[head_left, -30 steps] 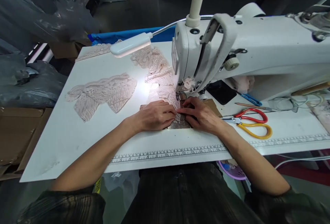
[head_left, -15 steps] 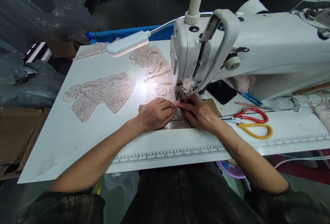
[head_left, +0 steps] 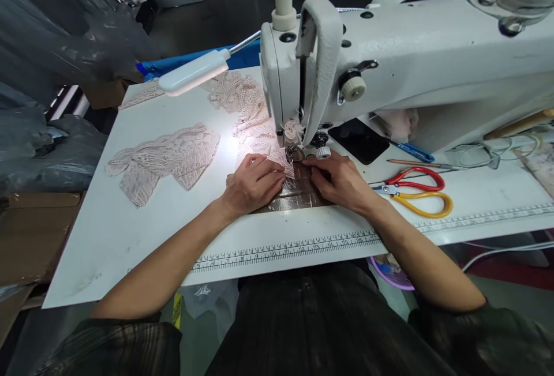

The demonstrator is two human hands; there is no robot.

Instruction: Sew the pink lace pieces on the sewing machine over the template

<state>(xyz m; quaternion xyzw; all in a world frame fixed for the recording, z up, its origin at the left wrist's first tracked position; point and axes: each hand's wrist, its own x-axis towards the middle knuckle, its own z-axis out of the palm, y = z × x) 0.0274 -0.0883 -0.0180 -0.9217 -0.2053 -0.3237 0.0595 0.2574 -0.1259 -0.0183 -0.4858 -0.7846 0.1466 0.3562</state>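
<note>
Pale pink lace fabric [head_left: 258, 144] runs bunched along the left of the sewing machine [head_left: 281, 85], its near end beside the presser foot [head_left: 296, 155]. My left hand [head_left: 255, 185] is closed on the lace's near edge, fingers bent and pressed together; the fingertips' grip is partly hidden. To the right of the foot, my right hand [head_left: 341, 183] has its index finger stretched toward it and the thumb apart, with nothing visible between them. Both hands rest over a shiny brown plate [head_left: 298, 197]. A fabric flower [head_left: 293, 130] hangs on the machine head.
Another lace piece [head_left: 173, 160] lies flat on the white table [head_left: 142, 237]. Scissors with red and yellow handles [head_left: 415, 191], a black phone [head_left: 361, 141] and blue snips [head_left: 413, 151] lie at right. A lamp [head_left: 194, 73] shines from above; a printed ruler [head_left: 285, 252] edges the table.
The view has shifted, so the machine appears farther left. My right hand's fingertips have separated from my left hand's, leaving a gap of brown plate between them. My left hand stays on the lace.
</note>
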